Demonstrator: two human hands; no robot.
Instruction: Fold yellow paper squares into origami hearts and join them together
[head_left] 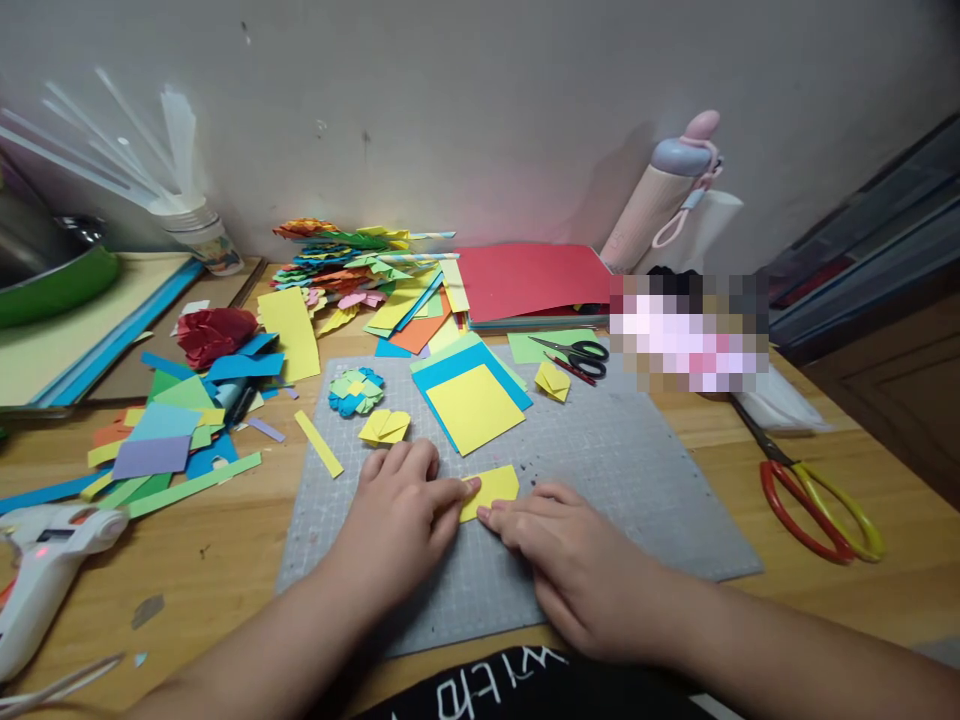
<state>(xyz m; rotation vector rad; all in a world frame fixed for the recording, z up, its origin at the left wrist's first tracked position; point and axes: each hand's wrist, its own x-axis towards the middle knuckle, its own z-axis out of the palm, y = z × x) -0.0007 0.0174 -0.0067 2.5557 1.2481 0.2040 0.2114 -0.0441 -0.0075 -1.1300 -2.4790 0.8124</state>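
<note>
My left hand [401,515] rests on the grey cutting mat [645,480], fingers curled, its index fingertip pressing the left edge of a small folded yellow paper [495,487]. My right hand [570,565] lies beside it, fingertips pressed on the paper's lower edge. Both hands pin the paper flat against the mat. Just beyond the left hand sits a folded yellow heart [385,427] and a blue-green paper flower [356,390]. A stack of yellow, blue and green squares [472,400] lies further back on the mat.
Black scissors [581,355] and another yellow folded piece [553,380] lie at the mat's far edge. Red-and-yellow scissors [814,495] lie right. A white glue gun [45,565] sits at left among paper scraps [165,440]. Red paper [529,280] and a pink bottle [660,195] stand behind.
</note>
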